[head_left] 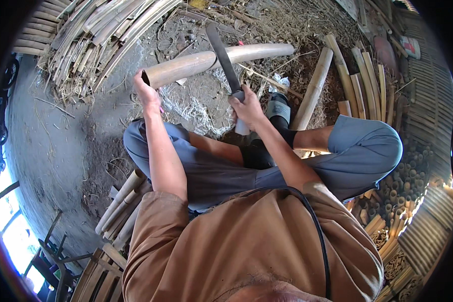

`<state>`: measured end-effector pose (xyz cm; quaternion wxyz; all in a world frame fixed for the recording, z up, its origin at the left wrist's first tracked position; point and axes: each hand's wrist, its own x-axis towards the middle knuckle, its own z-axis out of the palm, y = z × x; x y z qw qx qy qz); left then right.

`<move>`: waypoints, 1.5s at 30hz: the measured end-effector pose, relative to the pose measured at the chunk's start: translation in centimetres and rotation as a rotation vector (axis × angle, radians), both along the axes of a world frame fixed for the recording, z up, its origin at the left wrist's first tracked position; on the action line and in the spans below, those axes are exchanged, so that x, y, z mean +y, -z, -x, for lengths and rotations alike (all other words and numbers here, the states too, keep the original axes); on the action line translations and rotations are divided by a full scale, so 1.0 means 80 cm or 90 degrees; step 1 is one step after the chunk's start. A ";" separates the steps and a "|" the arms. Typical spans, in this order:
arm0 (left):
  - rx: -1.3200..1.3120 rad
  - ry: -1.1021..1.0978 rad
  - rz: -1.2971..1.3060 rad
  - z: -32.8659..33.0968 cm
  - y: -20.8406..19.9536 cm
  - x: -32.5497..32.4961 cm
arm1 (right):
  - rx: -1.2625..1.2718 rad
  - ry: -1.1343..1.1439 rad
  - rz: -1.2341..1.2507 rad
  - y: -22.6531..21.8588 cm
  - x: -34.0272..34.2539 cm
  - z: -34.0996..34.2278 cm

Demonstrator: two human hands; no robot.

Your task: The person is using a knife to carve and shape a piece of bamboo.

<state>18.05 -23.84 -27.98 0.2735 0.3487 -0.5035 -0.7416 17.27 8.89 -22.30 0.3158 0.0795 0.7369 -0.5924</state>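
Observation:
My left hand (pixel 147 95) is closed around the near left end of a bamboo pole (pixel 181 69), whose hollow cut end shows beside my fingers. The pole lies across in front of me, its far end to the right. In my right hand (pixel 248 107) is the pale handle of a machete, gripped with the fingers wrapped round it. The dark machete blade (pixel 223 58) points away from me and crosses over the pole near a node. Whether the edge touches the bamboo, I cannot tell.
Split bamboo strips (pixel 105 35) are heaped at the far left. On the right, a thick bamboo length (pixel 314 88) leans beside several upright pieces (pixel 360 83). White stringy scraps (pixel 199 116) lie on the dirt floor. Cut bamboo (pixel 121 206) is stacked by my left elbow.

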 end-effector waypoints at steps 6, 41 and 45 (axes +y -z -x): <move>-0.017 0.010 -0.015 0.024 -0.025 0.027 | -0.041 0.299 0.003 0.040 0.059 0.052; -0.113 -0.011 -0.093 0.019 -0.032 0.030 | 0.146 -0.299 -0.058 0.005 -0.005 -0.016; -0.134 0.041 -0.147 0.016 -0.023 0.022 | 0.139 -0.050 -0.123 0.045 0.021 0.008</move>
